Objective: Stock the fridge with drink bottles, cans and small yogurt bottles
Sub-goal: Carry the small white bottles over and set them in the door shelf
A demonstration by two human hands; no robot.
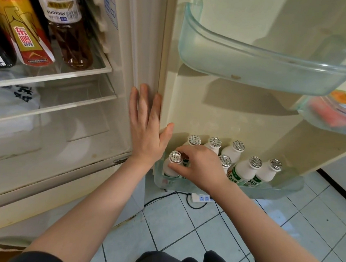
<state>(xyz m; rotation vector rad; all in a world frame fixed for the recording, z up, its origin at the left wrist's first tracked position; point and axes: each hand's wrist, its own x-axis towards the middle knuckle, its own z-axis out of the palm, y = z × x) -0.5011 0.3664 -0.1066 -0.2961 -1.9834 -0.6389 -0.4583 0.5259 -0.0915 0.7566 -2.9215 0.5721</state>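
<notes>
Several small white yogurt bottles with foil caps stand in the bottom door bin (277,190) of the open fridge. My right hand (200,166) grips the leftmost yogurt bottle (173,164) by its neck, at the bin's left end. My left hand (145,124) lies flat with straight fingers against the fridge's edge beside the door hinge. On the upper fridge shelf (72,74) stand an oolong tea bottle (64,21) and a yellow and red drink bottle (23,34).
An empty clear door bin (257,65) hangs above, and another bin (334,115) at the right holds colourful packets. A plastic bag (9,102) lies on a lower shelf. A white power strip (201,198) and cables lie on the tiled floor under the door.
</notes>
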